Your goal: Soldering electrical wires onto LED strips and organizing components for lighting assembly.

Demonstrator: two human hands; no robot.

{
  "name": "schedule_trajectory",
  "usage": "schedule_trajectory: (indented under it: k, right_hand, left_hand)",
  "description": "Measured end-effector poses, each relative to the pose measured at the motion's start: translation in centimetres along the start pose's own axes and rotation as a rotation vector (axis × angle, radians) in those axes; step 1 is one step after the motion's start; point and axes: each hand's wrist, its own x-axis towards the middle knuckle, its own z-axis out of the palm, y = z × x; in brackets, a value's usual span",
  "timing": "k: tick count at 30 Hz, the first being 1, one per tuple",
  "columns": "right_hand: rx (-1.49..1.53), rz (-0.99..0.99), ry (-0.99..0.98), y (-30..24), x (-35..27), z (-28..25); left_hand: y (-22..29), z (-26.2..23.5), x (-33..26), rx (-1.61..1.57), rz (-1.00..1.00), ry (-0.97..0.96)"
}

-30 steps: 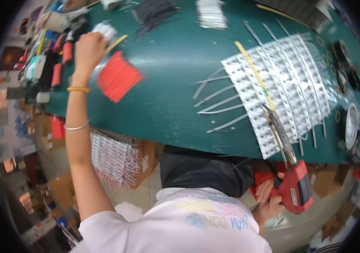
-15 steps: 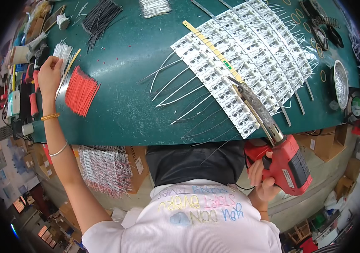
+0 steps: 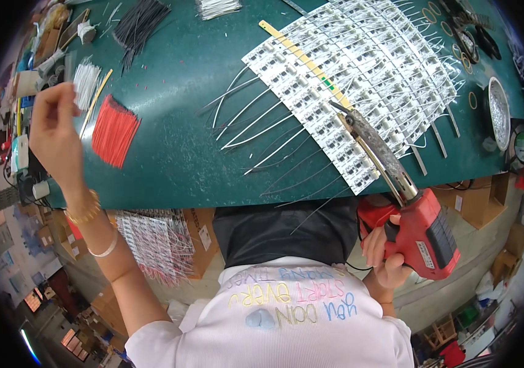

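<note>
my right hand (image 3: 386,262) wraps the red soldering gun (image 3: 426,238), tip (image 3: 340,109) over the white circuit-board panel (image 3: 360,67) ahead-right, and if that wrist sags i could scorch it; left hand (image 3: 56,138) blurred near white wires (image 3: 86,83), pinch untellable.

Across the white shirt (image 3: 311,343) run rows of coloured lettering (image 3: 302,295) (upside down from up here!). Over on the red soldering gun (image 3: 428,238), a white label (image 3: 425,254), print too small to read; dark letters (image 3: 197,219) mark the cardboard box (image 3: 205,254).
</note>
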Motion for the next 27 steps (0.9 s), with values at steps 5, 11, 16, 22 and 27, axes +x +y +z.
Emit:
schedule_trajectory:
  k: [5,11,16,22,27]
  right_hand:
    - [-0.01,-0.004,0.066,0.0,0.1,0.4]
    - [-0.014,0.011,0.016,-0.1,-0.5,-0.6]
    - [0.009,0.02,-0.006,0.1,-0.9,-1.1]
    - [-0.007,0.06,0.005,-0.4,-1.1,-1.1]
    - [-0.021,0.133,0.106,-1.5,-1.9,-0.6]
  left_hand:
    - [10.6,4.8,-7.2,-0.259,0.054,-0.352]
    - [13.1,6.9,-10.1,-0.37,-0.106,-0.446]
    - [13.1,8.3,-11.7,-0.353,-0.096,-0.506]
    - [13.8,8.7,-12.0,-0.271,-0.076,-0.463]
    - [13.6,9.2,-12.4,-0.244,0.086,-0.401]
